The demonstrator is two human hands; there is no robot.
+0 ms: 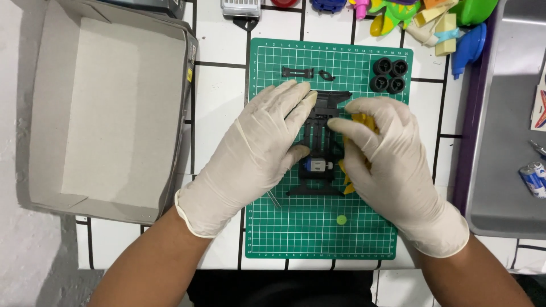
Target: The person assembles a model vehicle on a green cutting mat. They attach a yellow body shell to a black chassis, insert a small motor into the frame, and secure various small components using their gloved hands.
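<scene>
A black plastic toy car chassis (319,142) with a small silver motor (317,166) lies on a green cutting mat (318,233). My left hand (259,148), in a white glove, rests on the chassis's left side, thumb by the motor. My right hand (384,153), also gloved, grips a yellow plastic part (361,120) against the chassis's right side. Several black wheels (389,75) sit at the mat's far right corner. Two small black parts (298,72) lie near the mat's far edge, and a small green round piece (341,219) lies near its front.
An open grey cardboard box (108,108) stands to the left. A metal tray (506,113) with batteries (533,179) lies on the right. Colourful plastic toys (432,20) are heaped at the back on the white tiled table (219,96).
</scene>
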